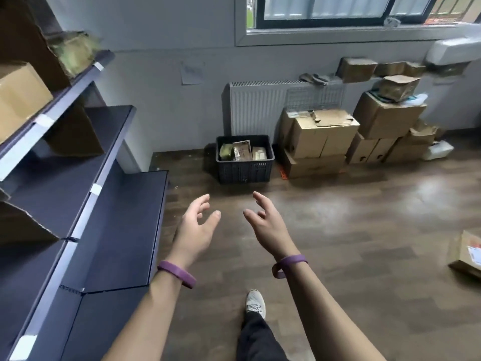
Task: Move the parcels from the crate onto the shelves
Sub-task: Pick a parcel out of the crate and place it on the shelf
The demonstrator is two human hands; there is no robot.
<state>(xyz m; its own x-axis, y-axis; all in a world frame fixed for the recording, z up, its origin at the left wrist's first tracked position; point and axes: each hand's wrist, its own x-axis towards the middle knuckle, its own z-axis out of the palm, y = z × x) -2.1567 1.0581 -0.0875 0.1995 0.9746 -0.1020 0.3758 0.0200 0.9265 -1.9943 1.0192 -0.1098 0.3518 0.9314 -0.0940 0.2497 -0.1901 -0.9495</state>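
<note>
Parcels: packed on edge inside crate, at least three, side by side. Green-wrapped at crate's left end, silvery in the middle, pale at its right end. Probably stood upright to fit the narrow space and to be plucked out by the top edge.

Crate: set on floor against wall, just below radiator. Likely parked there to keep the walkway free, at the cost of a carry to shelves for every parcel.

Left hand, right hand: short of crate and well apart from it, raised side by side. Palms turned inward, fingers spread and loosely bent, gripping nothing. Wide, ready shape, judged as preparation for reaching into crate rather than rest. Purple band on each wrist.

Shoe: nearer than the hands, toe pointed at crate. Read as an approach.

Shelves: left of crate and nearer, dark boards stepped outward toward the bottom. Box on an upper board. Lower boards within easy reach for the drop-off.

Stack of cartons: right of crate, just beside it or touching, cannot tell which. Outside crate, so judged no part of the job.

Step in hand: getting to crate, nothing lifted. Next move: a crouch, given crate's low seat, then a top pinch on one slim parcel. Risk: neighbours tipping once one is pulled.
</note>
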